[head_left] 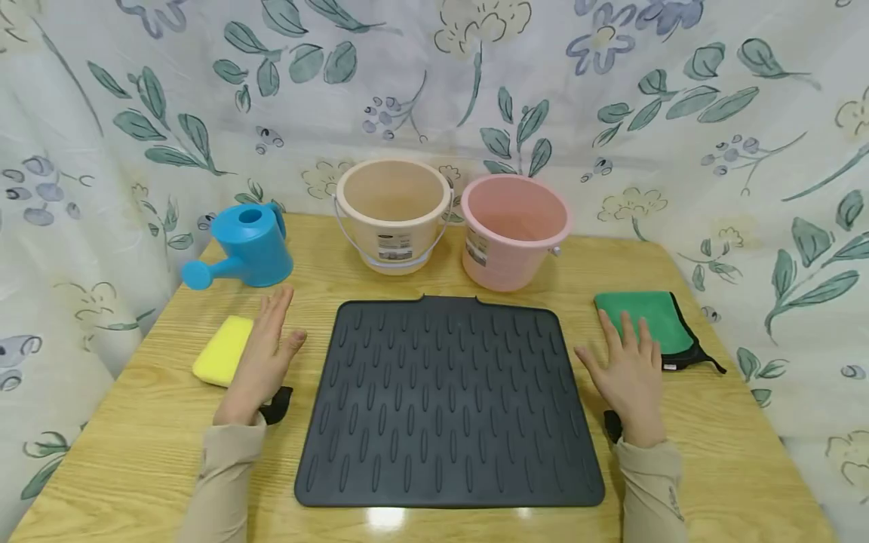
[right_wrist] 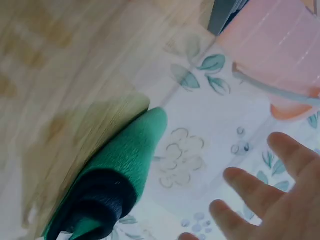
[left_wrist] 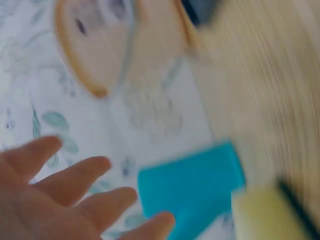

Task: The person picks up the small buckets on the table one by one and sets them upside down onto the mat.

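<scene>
My left hand (head_left: 259, 363) holds nothing, its fingers extended and its thumb apart, beside a yellow sponge (head_left: 220, 351). In the left wrist view the fingers are spread, and the blue watering can (left_wrist: 192, 182) shows beyond them; the sponge (left_wrist: 265, 215) has a dark layer on one side. On the other side, my right hand (head_left: 630, 377) is also bare, fingers spread, overlapping the near edge of a folded green cloth (head_left: 641, 313) with black trim and a loop. The right wrist view has this cloth (right_wrist: 125, 155) apart from the fingertips. Between both hands lies a dark grey ridged mat (head_left: 448, 400).
At the table's back stand a cream bucket (head_left: 390, 234) with a raised-looking wire handle and a pink bucket (head_left: 505, 264) to its right. The watering can sits at the back left, spout toward the left. A floral curtain (head_left: 434, 83) hangs behind the wooden table (head_left: 720, 452).
</scene>
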A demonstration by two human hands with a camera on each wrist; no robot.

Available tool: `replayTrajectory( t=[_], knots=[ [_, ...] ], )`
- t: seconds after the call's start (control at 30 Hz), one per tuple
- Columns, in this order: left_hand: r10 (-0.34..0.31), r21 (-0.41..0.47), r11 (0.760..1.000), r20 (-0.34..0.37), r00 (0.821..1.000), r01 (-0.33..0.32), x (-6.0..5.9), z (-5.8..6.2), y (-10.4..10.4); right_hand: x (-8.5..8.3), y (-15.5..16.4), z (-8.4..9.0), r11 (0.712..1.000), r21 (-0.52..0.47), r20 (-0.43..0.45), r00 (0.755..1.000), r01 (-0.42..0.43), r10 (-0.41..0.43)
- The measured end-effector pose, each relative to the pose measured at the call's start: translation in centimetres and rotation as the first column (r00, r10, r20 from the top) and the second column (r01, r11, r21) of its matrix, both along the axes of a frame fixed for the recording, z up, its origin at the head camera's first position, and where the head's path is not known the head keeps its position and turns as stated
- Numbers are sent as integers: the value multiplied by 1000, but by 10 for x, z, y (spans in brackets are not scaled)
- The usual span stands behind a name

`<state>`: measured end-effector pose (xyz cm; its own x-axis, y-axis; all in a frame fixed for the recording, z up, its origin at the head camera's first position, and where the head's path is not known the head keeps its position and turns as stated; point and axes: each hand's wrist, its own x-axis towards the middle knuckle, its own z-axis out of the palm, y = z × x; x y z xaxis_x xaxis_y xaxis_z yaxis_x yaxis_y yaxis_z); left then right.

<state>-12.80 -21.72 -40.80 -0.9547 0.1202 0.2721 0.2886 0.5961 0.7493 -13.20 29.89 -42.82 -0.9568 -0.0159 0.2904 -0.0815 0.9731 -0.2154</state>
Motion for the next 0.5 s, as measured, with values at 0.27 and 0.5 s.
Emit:
replayTrajectory(
  t=[0.27, 0.5],
  knots=[
    [-167, 321, 937, 74, 983, 136, -15, 15, 21, -15, -24, 16, 995, 40, -173, 980, -90, 95],
    [-163, 401, 910, 111, 980, 106, -41, 30, 33, -39, -56, 48, 978, 100, -357, 910, -184, 208]
  ],
)
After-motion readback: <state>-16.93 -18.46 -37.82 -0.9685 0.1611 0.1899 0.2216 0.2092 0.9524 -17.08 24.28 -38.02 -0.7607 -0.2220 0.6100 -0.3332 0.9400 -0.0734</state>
